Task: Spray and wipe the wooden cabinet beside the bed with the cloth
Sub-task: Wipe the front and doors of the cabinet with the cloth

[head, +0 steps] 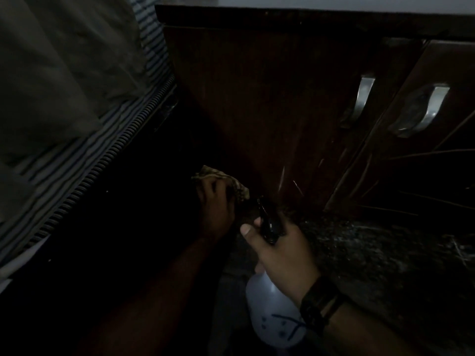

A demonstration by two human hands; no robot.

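The dark wooden cabinet (257,98) fills the upper middle of the dim head view, its side panel facing me. Low on that panel my left hand (216,201) grips a patterned cloth (231,179) and presses it against the wood near the floor. My right hand (280,250) holds a white spray bottle (272,314) by its black trigger head (268,222), nozzle pointing at the panel just right of the cloth. A dark watch sits on my right wrist.
The bed (64,86) with a striped sheet and grey cover lies at the left, its edge running diagonally. Two metal door handles (362,96) show on the cabinet front at right. Speckled stone floor (372,253) spreads below the cabinet.
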